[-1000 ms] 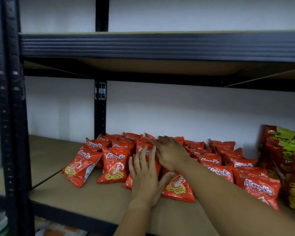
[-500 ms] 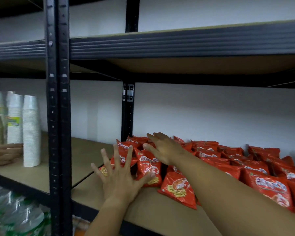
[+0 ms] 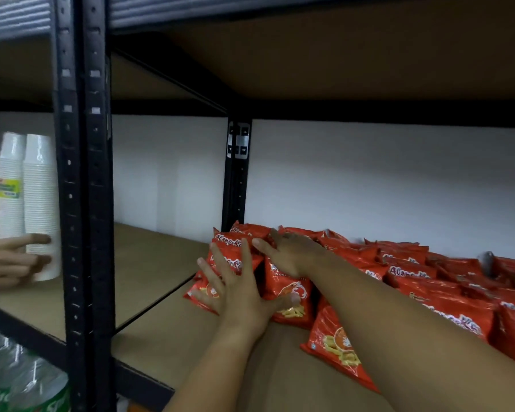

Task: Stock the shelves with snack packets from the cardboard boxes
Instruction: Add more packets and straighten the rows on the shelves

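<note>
Head view: I see my left hand (image 3: 238, 289), fingers spread and straight, pressing flat on the leftmost red prawn-cracker packets (image 3: 292, 292) at the edge of the pile, while my right hand (image 3: 292, 254), fingers likewise extended, rests palm-down on the packets just behind it; neither grip closes round anything. The packets lie overlapping in rows on the brown shelf board (image 3: 167, 346), from its middle to the right edge of view against the white wall. Beyond the black upright (image 3: 84, 203), another person's hand (image 3: 12, 263) touches stacked white cups (image 3: 39, 203).
</note>
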`<state>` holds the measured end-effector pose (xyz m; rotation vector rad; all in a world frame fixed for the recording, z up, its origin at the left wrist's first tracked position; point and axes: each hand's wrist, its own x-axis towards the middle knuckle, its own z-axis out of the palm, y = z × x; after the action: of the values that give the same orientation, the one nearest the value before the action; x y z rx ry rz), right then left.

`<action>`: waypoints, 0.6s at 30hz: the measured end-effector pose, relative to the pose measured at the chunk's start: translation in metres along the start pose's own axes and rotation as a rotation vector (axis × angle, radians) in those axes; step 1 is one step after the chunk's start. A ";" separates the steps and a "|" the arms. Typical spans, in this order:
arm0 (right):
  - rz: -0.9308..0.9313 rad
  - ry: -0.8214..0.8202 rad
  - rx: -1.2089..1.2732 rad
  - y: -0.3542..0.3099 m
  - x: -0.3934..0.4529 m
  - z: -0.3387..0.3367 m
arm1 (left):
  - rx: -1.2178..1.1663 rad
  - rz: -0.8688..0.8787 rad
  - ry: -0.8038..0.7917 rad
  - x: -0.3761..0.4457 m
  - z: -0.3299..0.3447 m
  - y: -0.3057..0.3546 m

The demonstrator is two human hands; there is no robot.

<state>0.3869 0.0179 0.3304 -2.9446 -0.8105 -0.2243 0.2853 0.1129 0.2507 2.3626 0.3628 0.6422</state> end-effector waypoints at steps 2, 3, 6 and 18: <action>0.002 -0.014 -0.025 0.001 0.002 0.000 | -0.103 -0.010 0.014 0.002 -0.001 -0.002; 0.005 -0.025 -0.033 0.002 0.003 0.000 | -0.137 -0.010 0.023 0.001 -0.002 -0.002; 0.016 -0.052 -0.067 -0.001 0.005 -0.002 | -0.176 -0.005 0.074 -0.003 -0.007 -0.001; -0.227 0.008 0.006 -0.058 0.042 -0.008 | -0.129 -0.129 0.222 -0.004 -0.016 -0.004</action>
<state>0.3915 0.0881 0.3473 -2.8406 -1.1419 -0.2471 0.2729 0.1224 0.2567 2.1323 0.5496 0.8434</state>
